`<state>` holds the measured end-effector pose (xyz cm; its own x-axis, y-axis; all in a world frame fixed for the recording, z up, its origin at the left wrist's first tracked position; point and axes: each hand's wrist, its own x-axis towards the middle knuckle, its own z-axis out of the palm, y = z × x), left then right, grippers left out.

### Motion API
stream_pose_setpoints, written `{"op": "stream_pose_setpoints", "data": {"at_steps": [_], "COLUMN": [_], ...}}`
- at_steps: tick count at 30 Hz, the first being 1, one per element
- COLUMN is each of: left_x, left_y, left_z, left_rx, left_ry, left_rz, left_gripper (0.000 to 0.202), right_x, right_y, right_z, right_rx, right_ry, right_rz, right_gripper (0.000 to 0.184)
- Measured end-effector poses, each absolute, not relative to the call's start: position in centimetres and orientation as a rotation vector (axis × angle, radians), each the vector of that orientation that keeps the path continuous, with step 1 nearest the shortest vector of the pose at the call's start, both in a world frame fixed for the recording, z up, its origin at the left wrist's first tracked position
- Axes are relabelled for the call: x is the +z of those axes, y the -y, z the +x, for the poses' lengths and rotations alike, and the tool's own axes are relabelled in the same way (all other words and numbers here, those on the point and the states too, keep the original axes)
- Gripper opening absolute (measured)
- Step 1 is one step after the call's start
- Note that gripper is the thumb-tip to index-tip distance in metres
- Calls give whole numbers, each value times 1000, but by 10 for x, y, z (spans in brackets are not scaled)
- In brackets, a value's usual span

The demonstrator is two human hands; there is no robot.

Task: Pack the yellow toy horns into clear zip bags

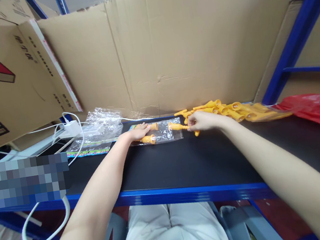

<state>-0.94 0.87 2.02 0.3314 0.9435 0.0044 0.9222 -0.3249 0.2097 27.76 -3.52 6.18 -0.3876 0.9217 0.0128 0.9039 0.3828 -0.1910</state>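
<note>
My left hand (140, 131) lies flat with its fingers stretched out, pressing on a clear plastic bag (164, 136) on the black table top. Two orange plastic pieces with flared round ends, a far one (153, 126) and a near one (148, 139), show beside and under that hand. My right hand (201, 121) is closed in a pinch on the thin end of another orange plastic piece (177, 126). Its wider end points left, over the right part of the bag; I cannot tell whether it is inside. A further orange tip shows just below my right fingers.
A heap of orange plastic pieces (237, 111) lies to the right, by a red plastic bag (317, 110). Clear plastic bags (103, 122) and a white charger (72, 128) with cables are at left. Cardboard (190, 43) walls the back; a blue rail (189, 192) edges the table.
</note>
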Motion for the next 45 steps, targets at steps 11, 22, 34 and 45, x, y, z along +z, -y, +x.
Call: {"op": "stream_pose_setpoints", "data": {"at_steps": [11,22,34,45], "left_x": [12,20,5,-6], "left_y": [-13,-4,-6,-12], "left_z": [-1,4,23,23], "left_rx": [90,5,563,621], "left_ry": [-1589,-1515,-1794,-1679], "left_rz": [2393,2379,2248,2332], "left_gripper": [74,76,72,71], "right_x": [53,50,32,28], "right_y": [44,48,39,31], "right_z": [255,244,240,232], "right_rx": [-177,-336,-273,249], "right_ry": [2393,2418,2381,2015], "right_rz": [-1711,-1758,-1628,-1599], "right_gripper": [21,19,23,15]}}
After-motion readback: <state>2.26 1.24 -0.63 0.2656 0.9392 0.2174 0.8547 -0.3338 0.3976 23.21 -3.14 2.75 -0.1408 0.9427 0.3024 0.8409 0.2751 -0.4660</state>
